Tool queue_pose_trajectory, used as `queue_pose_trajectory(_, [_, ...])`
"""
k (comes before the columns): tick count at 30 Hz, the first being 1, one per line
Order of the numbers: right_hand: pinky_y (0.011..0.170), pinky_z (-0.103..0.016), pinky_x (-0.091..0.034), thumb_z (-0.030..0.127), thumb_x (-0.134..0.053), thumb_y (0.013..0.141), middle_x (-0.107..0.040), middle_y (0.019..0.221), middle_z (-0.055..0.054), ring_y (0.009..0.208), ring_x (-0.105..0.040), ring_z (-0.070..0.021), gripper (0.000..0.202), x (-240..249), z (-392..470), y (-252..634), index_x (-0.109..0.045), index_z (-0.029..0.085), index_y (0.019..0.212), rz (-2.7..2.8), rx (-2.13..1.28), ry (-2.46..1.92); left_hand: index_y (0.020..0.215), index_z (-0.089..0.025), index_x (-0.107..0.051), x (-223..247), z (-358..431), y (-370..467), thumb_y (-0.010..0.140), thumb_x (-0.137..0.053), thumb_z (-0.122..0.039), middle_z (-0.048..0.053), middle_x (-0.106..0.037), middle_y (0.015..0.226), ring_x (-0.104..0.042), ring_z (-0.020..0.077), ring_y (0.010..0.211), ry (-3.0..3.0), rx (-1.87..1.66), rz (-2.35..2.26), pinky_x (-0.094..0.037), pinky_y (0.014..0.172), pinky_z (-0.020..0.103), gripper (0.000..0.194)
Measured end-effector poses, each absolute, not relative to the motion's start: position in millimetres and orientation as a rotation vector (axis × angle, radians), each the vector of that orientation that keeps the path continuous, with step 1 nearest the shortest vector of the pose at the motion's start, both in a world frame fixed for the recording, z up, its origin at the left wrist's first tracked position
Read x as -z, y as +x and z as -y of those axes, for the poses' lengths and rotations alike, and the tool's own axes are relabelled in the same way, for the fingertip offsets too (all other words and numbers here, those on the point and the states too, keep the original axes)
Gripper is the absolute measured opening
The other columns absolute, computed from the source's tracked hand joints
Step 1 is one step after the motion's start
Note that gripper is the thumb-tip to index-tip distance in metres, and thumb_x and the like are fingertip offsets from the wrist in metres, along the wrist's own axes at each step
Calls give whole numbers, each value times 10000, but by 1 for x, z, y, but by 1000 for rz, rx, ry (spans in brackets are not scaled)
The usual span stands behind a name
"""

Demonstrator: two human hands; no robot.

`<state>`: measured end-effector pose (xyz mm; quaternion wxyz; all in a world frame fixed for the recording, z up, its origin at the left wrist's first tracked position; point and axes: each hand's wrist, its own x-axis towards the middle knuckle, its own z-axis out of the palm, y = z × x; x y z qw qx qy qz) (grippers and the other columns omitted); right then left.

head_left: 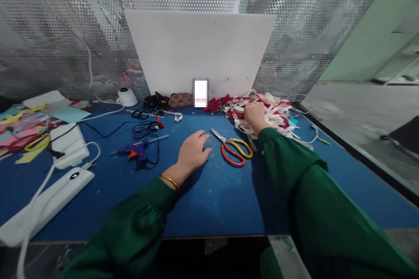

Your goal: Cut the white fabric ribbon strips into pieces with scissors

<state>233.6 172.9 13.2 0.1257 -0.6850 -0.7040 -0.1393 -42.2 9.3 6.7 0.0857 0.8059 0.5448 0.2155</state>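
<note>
Over the middle of the blue table (225,200) is my left hand (194,150), fingers apart and holding nothing. To its right lies a pair of scissors (234,148) with one red and one yellow handle, blades parted a little. My right hand (255,117) reaches into a heap of red and white ribbon strips (278,113) at the back right. Its fingers are curled down into the heap, and what they grip, if anything, is hidden. Left of my left hand rests a blue glue gun (135,150).
A white board (203,48) stands against a perforated metal screen (91,30). Before it are a phone-like upright thing (200,93) and a checked pouch (180,100). Further left lie black cables (144,130), a white power strip (70,146), a white power bank (49,205) and coloured sheets (70,113).
</note>
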Motion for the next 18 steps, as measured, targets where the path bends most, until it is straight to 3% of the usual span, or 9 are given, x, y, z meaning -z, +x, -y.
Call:
queue_pose_trajectory(3, [900, -512, -411, 129, -536, 852, -752, 981, -240, 991, -667, -367, 288, -21, -175, 232, -790, 81, 980, 1967, 432, -2005, 1164, -161, -705, -9, -10, -42, 863, -678, -248, 125, -634, 1371, -591, 284, 1262, 2386, -747, -1618, -451, 1081, 400, 315])
queue_pose_trajectory(6, [881, -480, -445, 212, -503, 882, -750, 1059, -210, 1024, -662, -358, 333, -43, -183, 232, -778, 117, 1045, 1771, 409, -1949, 848, -194, -719, -12, -8, -40, 862, -685, -245, 76, -709, 1222, -647, 248, 1133, 2349, -845, -1611, -489, 994, 374, 63])
queue_pose_trajectory(8, [857, -419, -471, 209, -489, 872, -757, 1084, -148, 1007, -673, -309, 353, -63, -189, 233, -764, 163, 1089, 1627, 339, -1816, 704, -201, -657, -14, -8, -40, 860, -699, -285, 61, -737, 1111, -663, 231, 1057, 2315, -882, -1618, -498, 940, 361, 182])
queue_pose_trajectory(12, [764, -348, -487, 149, -498, 822, -759, 929, -109, 869, -686, -247, 335, -102, -193, 234, -771, 135, 1016, 1561, 92, -1699, 729, -207, -654, -15, -10, -42, 867, -680, -299, 47, -745, 1015, -669, 212, 990, 2264, -911, -1623, -492, 907, 339, 168])
queue_pose_trajectory(15, [810, -360, -476, 164, -483, 854, -753, 1013, -121, 925, -665, -236, 352, -124, -186, 234, -756, 123, 1072, 1462, 213, -1620, 823, -216, -696, -12, -13, -45, 877, -646, -273, 37, -742, 1028, -663, 206, 1004, 2245, -897, -1624, -481, 929, 327, 93])
queue_pose_trajectory(18, [802, -357, -463, 174, -507, 861, -752, 938, -129, 880, -650, -227, 299, -135, -177, 235, -769, 113, 991, 1467, 220, -1642, 849, -222, -712, -9, -15, -46, 883, -630, -281, 35, -741, 1039, -660, 208, 1014, 2227, -870, -1644, -479, 928, 322, 106])
